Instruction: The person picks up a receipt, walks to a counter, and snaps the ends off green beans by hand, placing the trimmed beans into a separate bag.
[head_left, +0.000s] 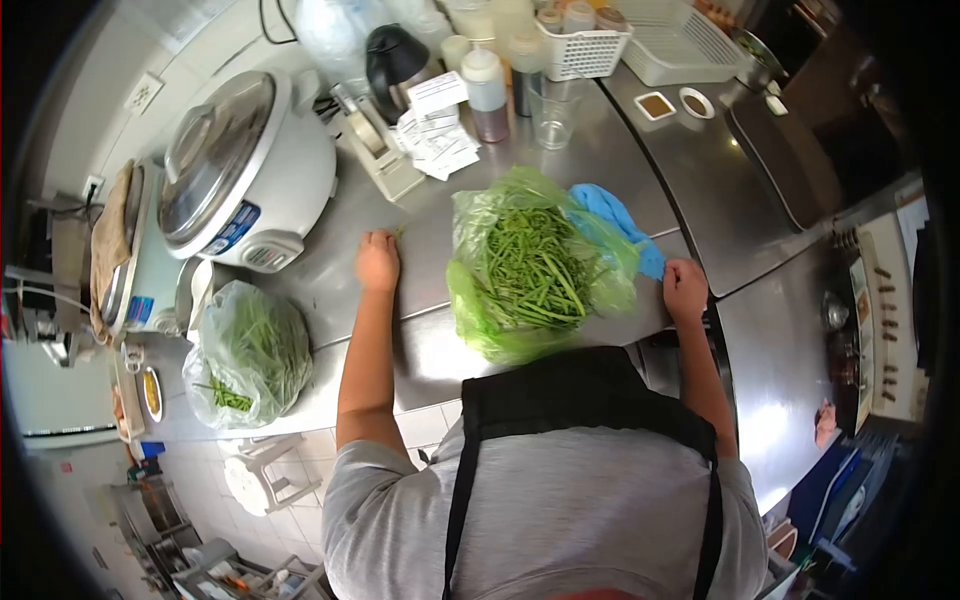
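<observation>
An open green plastic bag (470, 315) lies on the steel counter, full of thin cut green stalks (535, 265). To the left of it, my left hand (377, 262) rests on the counter with its fingers curled closed, beside a tiny green scrap (400, 232). On the bag's other side is a crumpled blue cloth (610, 212), partly behind the plastic. Its lower end reaches my right hand (685, 290), which is closed in a fist on that end. Both hands are apart from the stalks.
Another clear bag of greens (255, 350) sits at the left, below a large rice cooker (250, 170). Behind are a tape dispenser (380, 150), paper slips (438, 140), a squeeze bottle (486, 95), a clear cup (555, 112) and a white basket (588, 52). Two small dishes stand back right.
</observation>
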